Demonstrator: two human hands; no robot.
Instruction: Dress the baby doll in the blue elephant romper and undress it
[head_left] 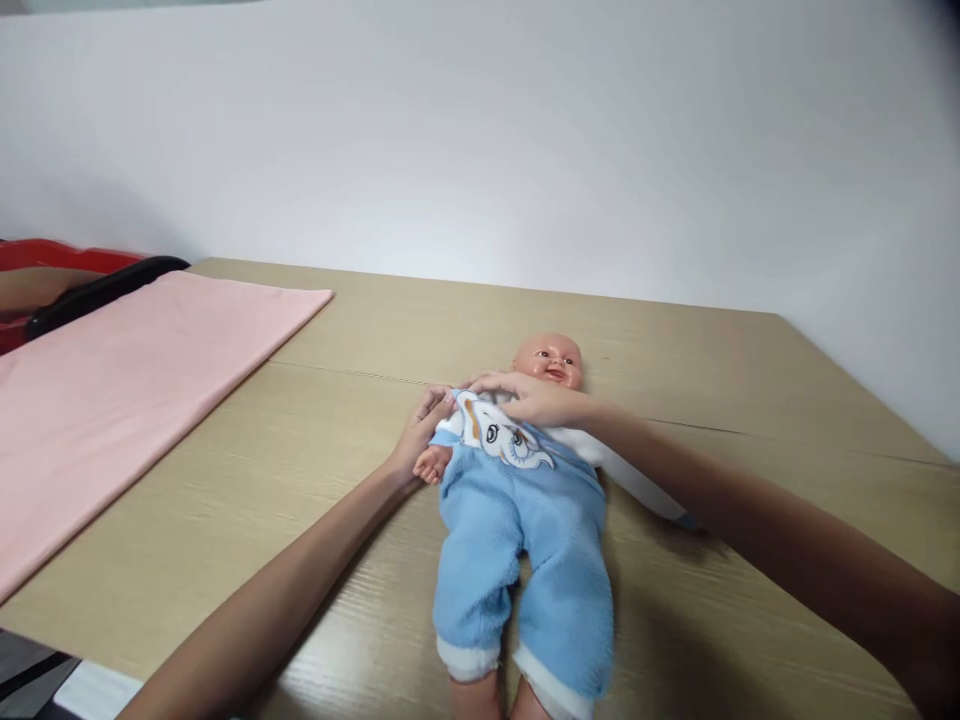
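On a pale wood-grain bench (375, 325), left hand (421, 428) and right hand (538, 400) half-curl over a bald plastic doll's (550, 350) blue-and-white fleece outfit (529, 500), grip closure unclear; seemingly straightening it, next needing lightness.

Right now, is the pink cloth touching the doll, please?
Apart. The head view shows it plainly: a strip of tabletop lies between the edge of the pink cloth and the doll.

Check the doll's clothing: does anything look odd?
On the doll, the picture-right sleeve looks odd: its cuff shows no hand, though the person's right forearm may hide one; the opposite doll hand shows.
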